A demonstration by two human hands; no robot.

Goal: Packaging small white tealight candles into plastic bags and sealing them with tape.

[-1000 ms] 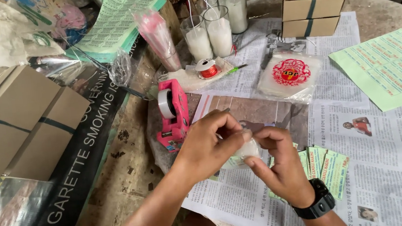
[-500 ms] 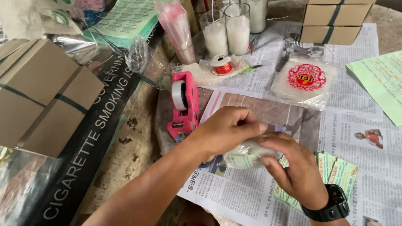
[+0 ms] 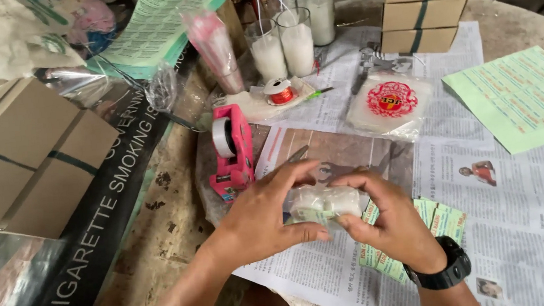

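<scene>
A round, worn stone table (image 3: 519, 23) is covered for the most part by spread newspaper sheets (image 3: 517, 216), and a dark printed banner (image 3: 93, 230) is laid over its left side. On the newspaper a pink tape dispenser (image 3: 232, 151), glasses of white candles (image 3: 294, 38), a spool of red thread (image 3: 279, 92), a white packet with a red print (image 3: 388, 103), a loose green leaflet (image 3: 526, 98) and small green slips (image 3: 441, 220) are placed. Strapped brown cardboard boxes are stacked at the far edge (image 3: 427, 5) and at the left (image 3: 20, 157).

Both hands meet fingertip to fingertip: the left hand (image 3: 261, 217) arches from the left with fingers curled, the right hand (image 3: 385, 222) pinches opposite, wrist bent.
</scene>
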